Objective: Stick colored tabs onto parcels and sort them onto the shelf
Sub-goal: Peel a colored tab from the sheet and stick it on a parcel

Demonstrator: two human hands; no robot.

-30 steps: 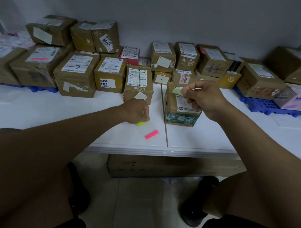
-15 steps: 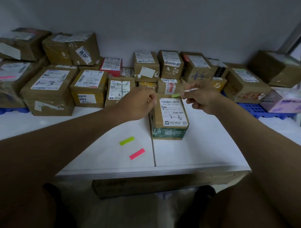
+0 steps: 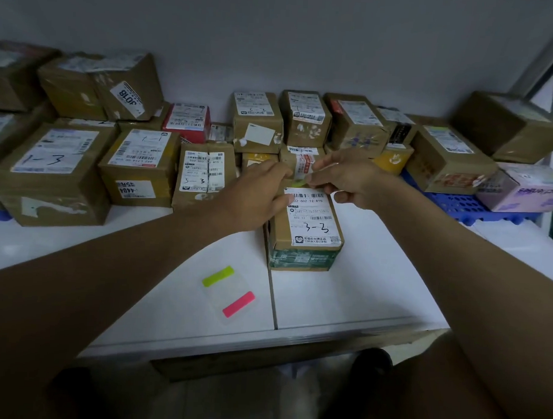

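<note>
Head view: both hands meet over the far end of a small brown cardboard parcel (image 3: 306, 229) marked "3-3" on its white label. The right hand (image 3: 348, 182) pinches a small yellow-green sticky tab (image 3: 299, 182) between thumb and forefinger, its other fingers curled. The left hand (image 3: 256, 199) lies with fingers fairly straight on the parcel's left top edge, fingertips by the tab, seemingly steadying box or tab.

Risks, as I judge them: the tab is thin and partly hidden, so it could fold onto itself or cling to a fingertip instead of the box; pressed down crooked, it may cover the barcode at the label's far end; a hard press could slide the light parcel toward the boxes behind.

The parcel stands near the middle of the desk (image 3: 360, 293), just right of the seam, its long axis running from front edge toward back. The tab seems to lie crosswise to that.

Nearer the front edge, left of the seam, lies a clear backing sheet (image 3: 231, 294) carrying a yellow-green strip (image 3: 218, 275) and a pink strip (image 3: 238, 304).
</note>
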